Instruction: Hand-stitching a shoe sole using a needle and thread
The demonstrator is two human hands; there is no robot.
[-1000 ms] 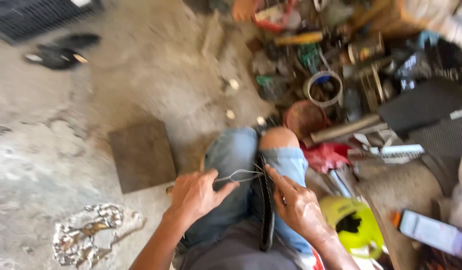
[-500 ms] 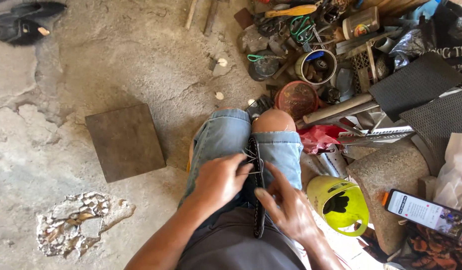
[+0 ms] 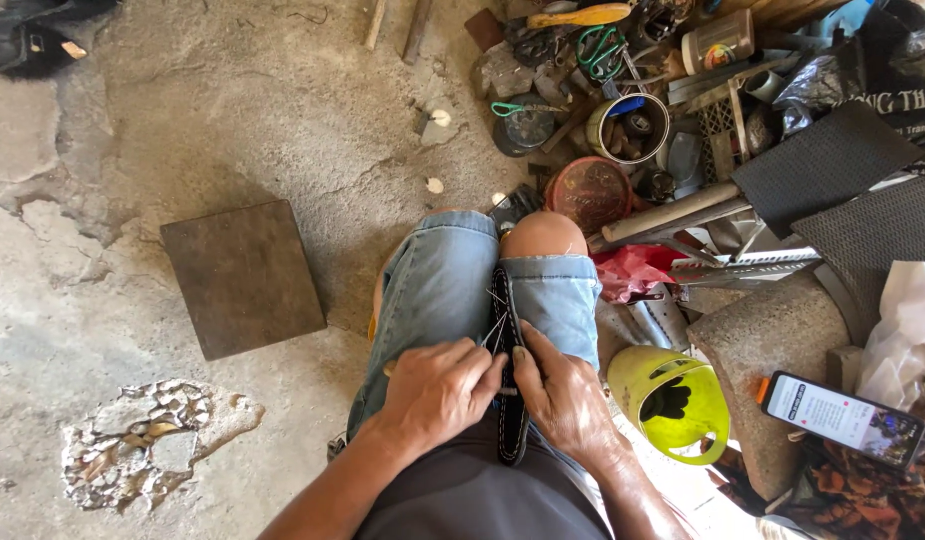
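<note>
Pressing both hands in on the black strap [image 3: 508,400] that stands on edge between my knees, I have them far closer together than a second ago, when they were spread apart drawing thread [image 3: 494,325] out to either side. Now my left hand [image 3: 437,390] curls nearly closed against the strap's left face, fingers [image 3: 482,370] bunched at the seam, though I cannot tell just what they pinch. My right hand [image 3: 562,400] lies along the right face, thumb on the top edge, fingers loosely bent. Only short loops of thread show above the strap, so the slack looks taken up and the stitch pulled snug. The brown slab [image 3: 244,275] lies on the floor to my left, the yellow jug [image 3: 672,400] just right of my thigh
</note>
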